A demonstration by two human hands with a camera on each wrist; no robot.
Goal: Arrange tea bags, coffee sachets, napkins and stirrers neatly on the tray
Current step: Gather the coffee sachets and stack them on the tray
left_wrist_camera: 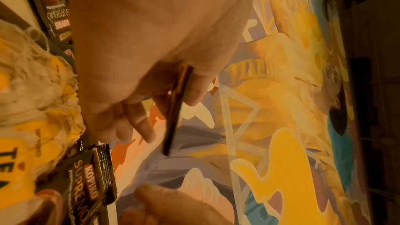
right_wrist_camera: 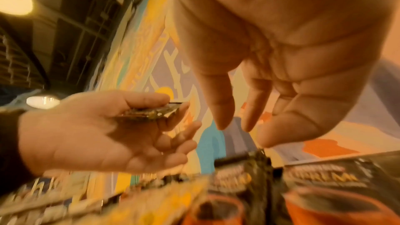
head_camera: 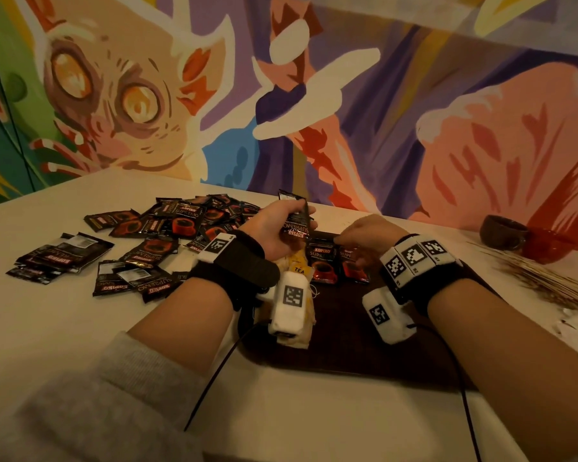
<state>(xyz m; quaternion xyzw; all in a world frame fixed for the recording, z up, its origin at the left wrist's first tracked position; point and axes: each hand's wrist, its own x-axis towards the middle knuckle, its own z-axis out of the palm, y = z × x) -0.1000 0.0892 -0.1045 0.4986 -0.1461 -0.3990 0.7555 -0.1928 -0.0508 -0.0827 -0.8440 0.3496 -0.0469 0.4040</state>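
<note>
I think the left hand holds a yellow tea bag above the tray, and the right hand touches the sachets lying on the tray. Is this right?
Not quite. The left hand holds a dark coffee sachet, not a yellow tea bag; the head view shows its label. The tea bags lie on the tray beneath that wrist. The rest stands: the right hand touches the sachets on the tray.

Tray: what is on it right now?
On the tray: two coffee sachets side by side and yellow tea bags. The wrists and their cameras cover part of it.
</note>
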